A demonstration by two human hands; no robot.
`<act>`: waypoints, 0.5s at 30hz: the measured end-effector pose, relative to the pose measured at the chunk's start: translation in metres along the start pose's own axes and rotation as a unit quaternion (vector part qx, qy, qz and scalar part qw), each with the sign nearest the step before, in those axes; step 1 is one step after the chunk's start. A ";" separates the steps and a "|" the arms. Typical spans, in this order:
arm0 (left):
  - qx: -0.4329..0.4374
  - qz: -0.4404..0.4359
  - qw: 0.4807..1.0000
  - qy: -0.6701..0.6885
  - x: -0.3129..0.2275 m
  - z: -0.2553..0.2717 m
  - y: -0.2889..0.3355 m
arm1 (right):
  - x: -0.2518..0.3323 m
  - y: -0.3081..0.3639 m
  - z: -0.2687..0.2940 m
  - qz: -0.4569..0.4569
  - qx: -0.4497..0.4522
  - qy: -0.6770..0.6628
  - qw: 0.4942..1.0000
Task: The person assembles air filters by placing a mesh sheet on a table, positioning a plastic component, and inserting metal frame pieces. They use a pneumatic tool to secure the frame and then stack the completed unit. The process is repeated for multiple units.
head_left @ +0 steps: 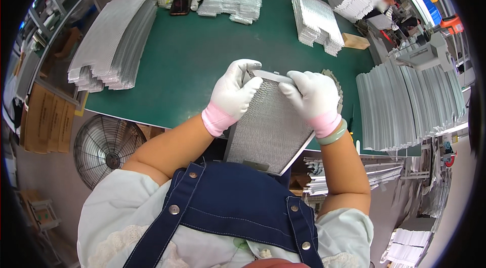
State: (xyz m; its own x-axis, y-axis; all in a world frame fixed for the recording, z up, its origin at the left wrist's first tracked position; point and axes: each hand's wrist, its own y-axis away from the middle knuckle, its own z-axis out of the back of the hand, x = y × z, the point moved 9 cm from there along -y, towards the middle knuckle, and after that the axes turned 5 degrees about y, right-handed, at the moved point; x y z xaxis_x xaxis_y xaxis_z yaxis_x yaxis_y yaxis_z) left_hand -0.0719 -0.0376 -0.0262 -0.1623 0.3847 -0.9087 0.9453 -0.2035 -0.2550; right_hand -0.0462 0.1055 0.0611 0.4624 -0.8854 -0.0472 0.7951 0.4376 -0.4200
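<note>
The left hand point(230, 93) and right hand point(318, 97), both gloved, pinched opposite ends of a silver strip point(272, 76) at the far end of a mesh panel point(268, 126), which overhung the near edge of the green table point(202, 50); a stack of silver sheets point(114, 35) lay leftward.

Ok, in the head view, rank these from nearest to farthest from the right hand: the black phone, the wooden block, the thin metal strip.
From the right hand:
1. Thin metal strip: its right end is at that hand.
2. Wooden block: ahead and to the right.
3. Black phone: farthest, ahead and well to the left.
</note>
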 end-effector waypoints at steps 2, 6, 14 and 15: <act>0.009 -0.003 1.000 0.008 -0.004 0.002 -0.007 | 0.014 0.007 0.035 0.053 -0.146 0.041 0.987; -0.066 -0.072 0.995 -0.009 -0.042 0.048 -0.070 | -0.055 0.057 0.046 -0.104 -0.300 -0.010 0.948; -0.091 0.153 0.887 -0.427 0.117 0.158 -0.110 | -0.117 0.172 -0.115 -0.494 0.211 0.041 0.843; -0.100 0.158 0.891 -0.414 0.122 0.158 -0.109 | -0.123 0.171 -0.117 -0.482 0.175 0.055 0.857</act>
State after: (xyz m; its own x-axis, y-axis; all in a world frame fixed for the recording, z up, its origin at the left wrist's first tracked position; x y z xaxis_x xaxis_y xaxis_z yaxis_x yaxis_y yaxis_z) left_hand -0.2393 -0.1113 -0.1613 0.0460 -0.4754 -0.8786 0.9989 0.0131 0.0452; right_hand -0.0127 0.2714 -0.1110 -0.4988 -0.8634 0.0757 0.8652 -0.5012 -0.0148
